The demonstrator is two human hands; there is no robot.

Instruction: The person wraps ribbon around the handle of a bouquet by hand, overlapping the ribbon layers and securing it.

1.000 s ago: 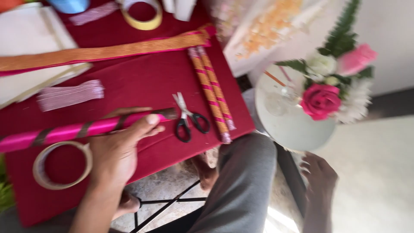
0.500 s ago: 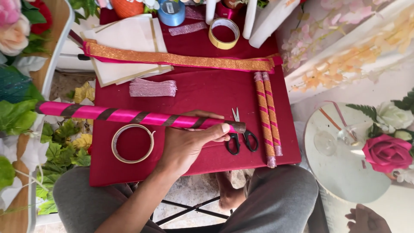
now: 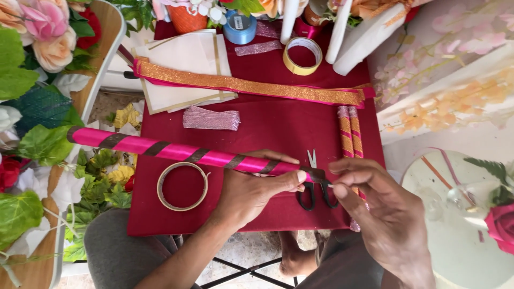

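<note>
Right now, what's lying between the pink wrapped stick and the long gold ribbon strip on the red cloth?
In the head view, a small glittery pink strip bundle lies between the pink stick and the gold ribbon; otherwise bare red cloth.

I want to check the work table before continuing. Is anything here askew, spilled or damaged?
Nothing is spilled or broken. The pink stick, held by the left hand, overhangs the table's left edge, and black scissors lie partly hidden under the hands.

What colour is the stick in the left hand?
Bright pink stick with dark spiral bands, seen in the head view.
</note>
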